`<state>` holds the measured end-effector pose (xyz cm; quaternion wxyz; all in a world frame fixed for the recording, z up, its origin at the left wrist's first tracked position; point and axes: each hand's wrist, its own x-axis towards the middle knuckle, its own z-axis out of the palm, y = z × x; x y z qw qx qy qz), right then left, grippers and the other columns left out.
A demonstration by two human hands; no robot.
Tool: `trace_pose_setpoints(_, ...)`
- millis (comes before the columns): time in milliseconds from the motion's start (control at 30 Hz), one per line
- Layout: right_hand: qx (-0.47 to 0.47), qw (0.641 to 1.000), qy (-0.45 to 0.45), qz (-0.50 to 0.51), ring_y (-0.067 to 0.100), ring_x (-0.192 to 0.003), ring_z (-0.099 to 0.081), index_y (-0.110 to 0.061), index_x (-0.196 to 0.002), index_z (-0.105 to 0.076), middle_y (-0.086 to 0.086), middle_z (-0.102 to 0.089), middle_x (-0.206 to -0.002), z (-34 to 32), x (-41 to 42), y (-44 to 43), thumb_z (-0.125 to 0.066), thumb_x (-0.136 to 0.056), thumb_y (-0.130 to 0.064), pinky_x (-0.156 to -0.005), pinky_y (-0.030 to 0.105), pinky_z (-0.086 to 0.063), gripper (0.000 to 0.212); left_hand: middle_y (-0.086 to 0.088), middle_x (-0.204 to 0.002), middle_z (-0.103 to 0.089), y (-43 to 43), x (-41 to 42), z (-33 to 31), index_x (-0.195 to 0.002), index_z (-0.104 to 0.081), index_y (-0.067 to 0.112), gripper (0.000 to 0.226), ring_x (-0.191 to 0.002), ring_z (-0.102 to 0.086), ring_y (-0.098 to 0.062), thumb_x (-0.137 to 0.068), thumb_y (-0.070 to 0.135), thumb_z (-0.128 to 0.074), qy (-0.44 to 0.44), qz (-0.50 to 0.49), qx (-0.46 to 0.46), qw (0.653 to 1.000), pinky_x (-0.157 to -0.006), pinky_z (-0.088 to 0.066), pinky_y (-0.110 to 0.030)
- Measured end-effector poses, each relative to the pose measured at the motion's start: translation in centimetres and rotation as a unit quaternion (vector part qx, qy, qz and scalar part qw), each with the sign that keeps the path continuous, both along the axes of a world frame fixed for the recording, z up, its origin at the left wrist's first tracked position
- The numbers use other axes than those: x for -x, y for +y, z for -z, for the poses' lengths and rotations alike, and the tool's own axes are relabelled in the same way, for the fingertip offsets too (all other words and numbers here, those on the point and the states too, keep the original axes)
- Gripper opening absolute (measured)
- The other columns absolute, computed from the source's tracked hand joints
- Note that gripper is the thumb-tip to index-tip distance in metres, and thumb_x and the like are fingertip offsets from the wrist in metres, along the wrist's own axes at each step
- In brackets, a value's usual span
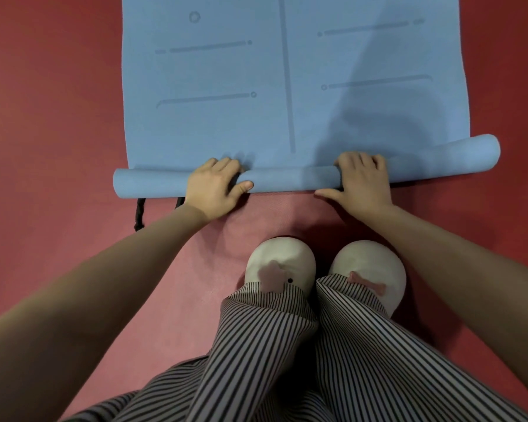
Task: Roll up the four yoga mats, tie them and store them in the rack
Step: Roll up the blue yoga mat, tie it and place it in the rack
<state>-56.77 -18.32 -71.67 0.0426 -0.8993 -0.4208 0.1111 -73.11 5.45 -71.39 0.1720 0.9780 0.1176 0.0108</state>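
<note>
Blue yoga mat lies flat on the red floor, its near end wound into a slim roll running crosswise just ahead of the person's feet. Left hand is draped over the roll left of centre, fingers curled over the far side, thumb along the near face; right hand does the same right of centre, thumb splayed down onto the floor. Hands well apart, both pressing down on the roll rather than closed around it, probably so the pressure spreads across the width and the turns stay tight. Roll looks uneven: the right end is fatter and sits further forward than the left, so it likely needs squaring before more turns are added. A black cord trails out from under the roll's left part onto the floor; presumably the tie, laid within reach for binding later. White slippers and striped trousers stand close behind the roll, the person bent over it. Most of the mat is unrolled; early in the step. No rack or other mats in view.
</note>
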Motion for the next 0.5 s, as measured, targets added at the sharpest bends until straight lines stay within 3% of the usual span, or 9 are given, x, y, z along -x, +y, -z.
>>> trace_pose_setpoints(167,0.053,0.998,0.012,-0.034,0.031,-0.105,-0.051,-0.005,-0.112,-0.049,0.016,-0.058,-0.113,-0.7,-1.6,0.9,-0.054,-0.079,-0.065,-0.087,0.038,-0.025,0.069,-0.013,-0.092,-0.065,0.2,-1.0,-0.7,-0.097,-0.062,0.006,0.068,-0.087,-0.06,-0.034,-0.078,0.063,-0.029,0.056,-0.051,0.031,0.997,-0.067,-0.041,-0.036)
trace_pose_setpoints(333,0.08,0.993,0.077,-0.051,0.029,-0.1,-0.056,-0.008,-0.11,-0.046,0.013,-0.062,-0.107,-1.4,-1.8,0.9,-0.05,-0.082,-0.066,-0.084,0.037,-0.029,0.064,-0.006,-0.091,-0.065,0.5,-0.8,-1.1,-0.095,-0.061,0.012,0.041,-0.091,-0.059,-0.03,-0.084,0.051,-0.049,0.146,-0.08,0.109,0.98,-0.071,-0.037,-0.032)
trace_pose_setpoints(400,0.091,0.988,0.106,-0.063,0.028,-0.099,-0.058,-0.01,-0.111,-0.046,0.011,-0.064,-0.105,-1.3,-0.9,0.4,-0.049,-0.083,-0.065,-0.082,0.036,-0.03,0.062,0.002,-0.087,-0.06,0.3,0.3,-1.1,-0.093,-0.058,0.016,0.041,-0.091,-0.058,-0.027,-0.081,0.052,-0.045,0.174,-0.065,0.133,0.974,-0.07,-0.035,-0.03)
trace_pose_setpoints(500,0.095,0.987,0.113,-0.066,0.028,-0.097,-0.058,-0.011,-0.107,-0.046,0.011,-0.064,-0.102,-1.0,-0.3,0.3,-0.05,-0.083,-0.065,-0.081,0.035,-0.03,0.06,0.003,-0.097,-0.057,-0.3,1.7,-0.8,-0.104,-0.058,0.018,0.046,-0.1,-0.055,-0.024,-0.081,0.054,-0.039,0.154,-0.043,0.094,0.983,-0.073,-0.035,-0.029)
